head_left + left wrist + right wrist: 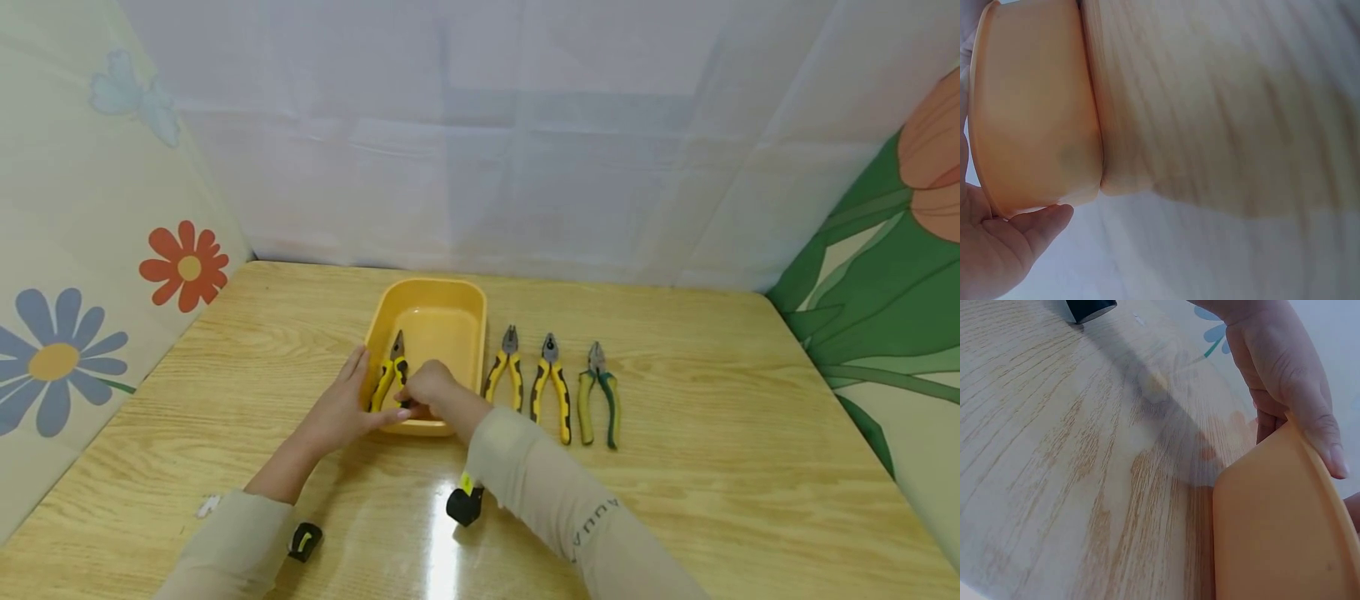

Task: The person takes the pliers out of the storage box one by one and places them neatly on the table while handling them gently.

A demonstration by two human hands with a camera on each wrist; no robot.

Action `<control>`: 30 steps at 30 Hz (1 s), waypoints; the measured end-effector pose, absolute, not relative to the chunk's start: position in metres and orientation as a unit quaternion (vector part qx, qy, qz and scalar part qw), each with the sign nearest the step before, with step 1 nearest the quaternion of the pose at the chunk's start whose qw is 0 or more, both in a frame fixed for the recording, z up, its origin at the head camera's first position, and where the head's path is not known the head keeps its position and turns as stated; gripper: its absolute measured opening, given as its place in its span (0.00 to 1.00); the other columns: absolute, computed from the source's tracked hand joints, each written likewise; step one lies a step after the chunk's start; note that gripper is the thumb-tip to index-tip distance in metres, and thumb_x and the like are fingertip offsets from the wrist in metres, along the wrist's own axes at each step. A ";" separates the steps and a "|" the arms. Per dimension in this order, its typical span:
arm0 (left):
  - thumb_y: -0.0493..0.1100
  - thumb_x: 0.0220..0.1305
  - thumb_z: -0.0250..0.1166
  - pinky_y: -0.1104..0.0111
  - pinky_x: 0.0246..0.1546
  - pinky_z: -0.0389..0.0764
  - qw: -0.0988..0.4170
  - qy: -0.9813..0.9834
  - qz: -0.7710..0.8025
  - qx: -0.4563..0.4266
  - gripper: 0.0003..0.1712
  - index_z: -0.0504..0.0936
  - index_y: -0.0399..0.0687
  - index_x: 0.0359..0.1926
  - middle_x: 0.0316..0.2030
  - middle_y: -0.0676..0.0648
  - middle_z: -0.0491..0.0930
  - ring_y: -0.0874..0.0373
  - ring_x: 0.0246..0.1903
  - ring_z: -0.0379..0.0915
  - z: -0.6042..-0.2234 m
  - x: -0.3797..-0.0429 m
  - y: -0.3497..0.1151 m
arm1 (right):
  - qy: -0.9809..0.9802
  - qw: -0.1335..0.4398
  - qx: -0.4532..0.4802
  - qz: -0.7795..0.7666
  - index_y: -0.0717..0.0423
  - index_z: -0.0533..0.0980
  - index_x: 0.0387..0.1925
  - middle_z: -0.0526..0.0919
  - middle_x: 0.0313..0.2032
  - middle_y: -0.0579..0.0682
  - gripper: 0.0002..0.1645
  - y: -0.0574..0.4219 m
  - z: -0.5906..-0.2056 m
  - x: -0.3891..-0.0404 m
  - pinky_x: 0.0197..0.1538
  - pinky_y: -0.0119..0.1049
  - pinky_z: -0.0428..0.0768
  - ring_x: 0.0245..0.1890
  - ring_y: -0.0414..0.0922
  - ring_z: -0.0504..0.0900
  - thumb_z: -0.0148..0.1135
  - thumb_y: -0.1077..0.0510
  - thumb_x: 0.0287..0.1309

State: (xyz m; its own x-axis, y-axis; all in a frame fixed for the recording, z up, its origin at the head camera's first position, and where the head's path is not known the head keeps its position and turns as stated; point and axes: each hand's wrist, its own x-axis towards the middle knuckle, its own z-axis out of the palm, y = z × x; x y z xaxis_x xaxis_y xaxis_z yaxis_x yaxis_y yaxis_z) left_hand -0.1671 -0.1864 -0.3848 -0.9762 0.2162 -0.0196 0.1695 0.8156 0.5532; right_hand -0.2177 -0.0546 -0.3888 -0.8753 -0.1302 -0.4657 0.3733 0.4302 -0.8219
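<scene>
A yellow plastic tub (447,333) stands on the wooden table. My left hand (337,412) grips its near left corner, the thumb over the front rim and the fingers along the outer left wall. In the right wrist view that thumb (1319,425) lies over the rim. Inside the tub, at the left side, lie long-nose pliers (383,385) with yellow and black handles, jaws pointing away from me. My right hand (433,385) reaches into the tub with curled fingers and holds the pliers at the right handle; its fingertips are partly hidden.
Right of the tub, three pliers lie in a row: two yellow-and-black pairs (511,340) (551,348) and one green-handled pair (596,358). Nearer me are a black object with a yellow label (465,506), a smaller black one (305,542) and a white scrap (208,505).
</scene>
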 end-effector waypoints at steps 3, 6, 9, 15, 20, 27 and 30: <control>0.72 0.39 0.58 0.49 0.54 0.53 0.040 0.952 0.284 0.103 0.66 0.39 0.32 0.64 0.64 0.36 0.35 0.38 0.59 0.42 -0.385 -0.167 -0.186 | 0.825 0.226 0.060 -0.514 0.69 0.74 0.15 0.72 0.08 0.50 0.08 -0.055 -0.389 -0.217 0.16 0.27 0.73 0.06 0.39 0.69 0.67 0.70 0.36; 0.72 0.38 0.58 0.49 0.53 0.54 0.039 0.953 0.284 0.102 0.66 0.39 0.32 0.64 0.64 0.36 0.35 0.38 0.59 0.43 -0.384 -0.166 -0.186 | 0.835 0.216 0.053 -0.503 0.68 0.74 0.14 0.72 0.08 0.50 0.09 -0.054 -0.389 -0.217 0.17 0.26 0.72 0.07 0.38 0.70 0.68 0.69 0.35; 0.72 0.39 0.58 0.49 0.53 0.54 0.042 0.953 0.284 0.100 0.66 0.39 0.32 0.64 0.64 0.37 0.34 0.38 0.59 0.43 -0.384 -0.166 -0.186 | 0.837 0.214 0.054 -0.501 0.67 0.74 0.13 0.72 0.09 0.50 0.09 -0.054 -0.389 -0.217 0.17 0.27 0.73 0.07 0.38 0.70 0.68 0.69 0.35; 0.71 0.40 0.58 0.49 0.54 0.54 0.038 0.952 0.286 0.104 0.65 0.39 0.32 0.64 0.64 0.36 0.34 0.38 0.59 0.42 -0.384 -0.166 -0.187 | 0.853 0.218 0.054 -0.472 0.64 0.75 0.14 0.75 0.10 0.50 0.09 -0.053 -0.387 -0.219 0.18 0.26 0.72 0.09 0.38 0.72 0.68 0.64 0.38; 0.71 0.40 0.58 0.49 0.54 0.53 0.036 0.949 0.294 0.103 0.65 0.38 0.32 0.64 0.64 0.36 0.34 0.39 0.60 0.40 -0.385 -0.166 -0.187 | 0.830 0.223 0.073 -0.506 0.64 0.74 0.15 0.76 0.14 0.52 0.08 -0.050 -0.383 -0.219 0.18 0.27 0.72 0.11 0.41 0.76 0.67 0.66 0.39; 0.72 0.39 0.58 0.49 0.54 0.54 0.039 0.949 0.298 0.094 0.66 0.38 0.33 0.64 0.64 0.37 0.34 0.39 0.60 0.42 -0.386 -0.166 -0.185 | 0.785 0.214 0.089 -0.574 0.67 0.74 0.19 0.75 0.20 0.54 0.05 -0.042 -0.375 -0.219 0.23 0.31 0.77 0.15 0.44 0.77 0.62 0.72 0.41; 0.70 0.40 0.59 0.49 0.53 0.55 0.038 0.950 0.296 0.092 0.65 0.37 0.33 0.64 0.64 0.37 0.34 0.38 0.59 0.43 -0.385 -0.165 -0.185 | 0.777 0.215 0.077 -0.586 0.69 0.76 0.25 0.75 0.22 0.55 0.04 -0.038 -0.371 -0.218 0.26 0.33 0.78 0.18 0.45 0.78 0.61 0.72 0.43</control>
